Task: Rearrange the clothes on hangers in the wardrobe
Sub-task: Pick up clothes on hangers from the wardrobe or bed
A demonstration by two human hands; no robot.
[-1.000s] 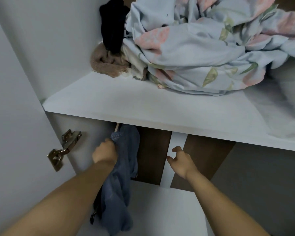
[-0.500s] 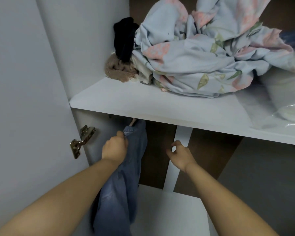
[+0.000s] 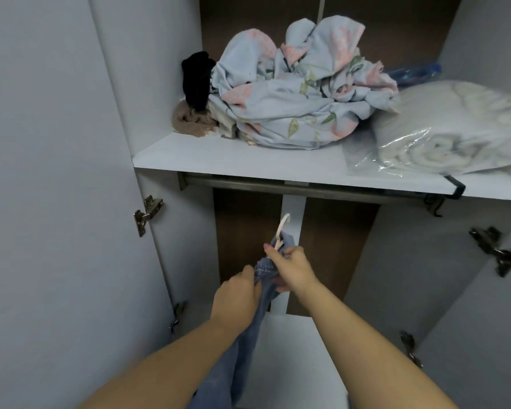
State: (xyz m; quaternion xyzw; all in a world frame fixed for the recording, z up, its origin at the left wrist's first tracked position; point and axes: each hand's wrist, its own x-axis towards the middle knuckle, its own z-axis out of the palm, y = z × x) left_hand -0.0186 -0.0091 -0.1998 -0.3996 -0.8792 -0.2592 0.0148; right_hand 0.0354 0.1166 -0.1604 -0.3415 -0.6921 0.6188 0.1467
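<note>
A grey metal hanging rail runs under the white wardrobe shelf. The blue denim garment on its cream plastic hanger now hangs well below the rail's middle, its hook free in the air and touching nothing. Half a second ago the garment was higher and toward the rail's left end, with the hanger's top reaching up behind the shelf edge, which then hid the rail.

The left hand still grips the bunched denim, fingers curled round it, but has come down with it, far below the rail. The right hand, which earlier hung empty with loosely curled fingers beside the garment, has now closed on it. Its thumb and fingers pinch the denim just under the hanger's hook, directly above the left hand and touching it. The rest of the garment trails down between the forearms.

The view has drawn back, so the rail now shows along its whole length, with a metal door hinge below its left end and another hinge below its right end.

Above the rail the shelf load is unmoved: a crumpled pale-blue floral bedding bundle, a black cloth and a brown towel at its left, and a plastic-wrapped white quilt at its right.
</note>
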